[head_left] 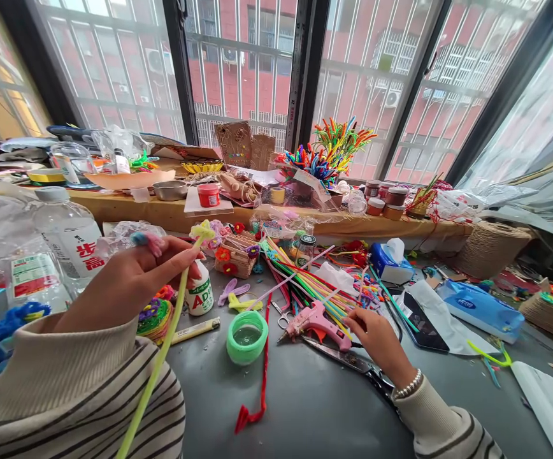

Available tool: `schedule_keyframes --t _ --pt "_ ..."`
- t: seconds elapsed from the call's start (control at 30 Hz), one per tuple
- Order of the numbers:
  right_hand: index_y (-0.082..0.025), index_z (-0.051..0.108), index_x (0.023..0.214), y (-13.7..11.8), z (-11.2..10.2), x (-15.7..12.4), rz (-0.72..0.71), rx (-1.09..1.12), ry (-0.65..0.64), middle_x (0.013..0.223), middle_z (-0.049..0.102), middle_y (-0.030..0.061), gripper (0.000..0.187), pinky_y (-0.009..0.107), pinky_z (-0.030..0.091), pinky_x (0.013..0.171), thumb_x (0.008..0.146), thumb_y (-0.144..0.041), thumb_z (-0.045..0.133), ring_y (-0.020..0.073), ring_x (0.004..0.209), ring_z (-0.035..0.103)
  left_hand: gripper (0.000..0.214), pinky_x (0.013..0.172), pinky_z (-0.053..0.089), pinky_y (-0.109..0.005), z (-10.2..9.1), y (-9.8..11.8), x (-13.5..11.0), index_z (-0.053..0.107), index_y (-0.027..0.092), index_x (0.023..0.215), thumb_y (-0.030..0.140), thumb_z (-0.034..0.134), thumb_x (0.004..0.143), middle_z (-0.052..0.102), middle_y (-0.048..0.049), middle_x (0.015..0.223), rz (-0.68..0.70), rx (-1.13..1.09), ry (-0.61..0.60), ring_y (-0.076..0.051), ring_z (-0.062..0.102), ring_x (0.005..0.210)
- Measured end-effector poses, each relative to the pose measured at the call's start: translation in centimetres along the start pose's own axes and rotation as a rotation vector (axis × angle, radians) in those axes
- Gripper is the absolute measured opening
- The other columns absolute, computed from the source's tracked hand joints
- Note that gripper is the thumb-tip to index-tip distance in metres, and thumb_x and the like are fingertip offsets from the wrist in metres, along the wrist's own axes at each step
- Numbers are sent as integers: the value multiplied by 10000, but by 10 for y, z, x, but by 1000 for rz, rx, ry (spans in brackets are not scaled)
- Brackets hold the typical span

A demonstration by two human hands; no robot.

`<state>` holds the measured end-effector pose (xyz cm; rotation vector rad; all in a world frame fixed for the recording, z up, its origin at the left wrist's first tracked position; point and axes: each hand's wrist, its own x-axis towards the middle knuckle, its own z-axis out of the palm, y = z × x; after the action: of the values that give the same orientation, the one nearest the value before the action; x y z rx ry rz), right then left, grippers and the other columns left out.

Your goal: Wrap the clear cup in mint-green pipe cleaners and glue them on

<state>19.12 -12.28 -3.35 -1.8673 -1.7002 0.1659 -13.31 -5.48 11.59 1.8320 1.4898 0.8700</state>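
Note:
My left hand [155, 264] is raised at the left, thumb and fingers pinching a pale yellow pipe cleaner [162, 347] just below its looped, bunched end. The rest of its length hangs down past my sleeve. A fuzzy pink and blue piece sits on one finger. At the right, my right hand [374, 341] has its fingertips drawn together beside the handle of a pink hot glue gun [315, 324] and the ends of a bundle of coloured pipe cleaners [300, 277]; what it grips, if anything, is hidden. Large scissors [353, 362] lie just below the glue gun.
A green-wrapped jar [246, 338] and a bent red pipe cleaner [264, 376] lie mid-table. A white glue bottle [201, 290] stands behind. To the right are a phone [422, 322], a tissue box [392, 262] and a tissue pack [480, 309]. A cluttered ledge [162, 213] runs below the window.

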Motion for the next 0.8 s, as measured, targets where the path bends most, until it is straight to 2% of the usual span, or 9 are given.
schedule_keyframes --t 0.1,0.33,0.4,0.53,0.8 --pt "-192 522 607 6 -2 -4 6 -11 10 567 586 27 359 273 387 530 809 -455 385 156 522 515 345 651 441 -233 1 2 0 523 190 864 493 488 704 600 28 660 -11 -34 -100 -151 571 692" --pt "-197 455 490 15 -5 -11 40 2 39 468 509 13 463 270 334 495 821 -496 330 133 450 432 309 524 434 -195 6 7 -3 525 195 829 471 508 690 586 45 623 -26 -46 -45 -135 578 629" --pt "-196 479 525 15 -6 -11 49 27 28 489 520 14 436 271 354 507 815 -493 347 139 471 455 329 522 438 -198 5 8 -3 527 195 848 478 512 682 592 40 634 -37 -42 -57 -144 582 651" --pt "-178 558 779 16 1 -6 52 104 -34 672 599 26 307 264 420 555 770 -465 449 149 585 535 320 540 440 -207 5 9 -4 523 194 855 466 508 686 596 36 651 -33 -49 -77 -138 571 649" --pt "-155 566 697 22 18 1 128 146 -136 637 588 15 249 258 394 548 709 -400 525 147 587 519 293 535 419 -200 9 9 -7 542 200 790 466 524 669 594 48 600 -7 -108 11 -126 565 620"
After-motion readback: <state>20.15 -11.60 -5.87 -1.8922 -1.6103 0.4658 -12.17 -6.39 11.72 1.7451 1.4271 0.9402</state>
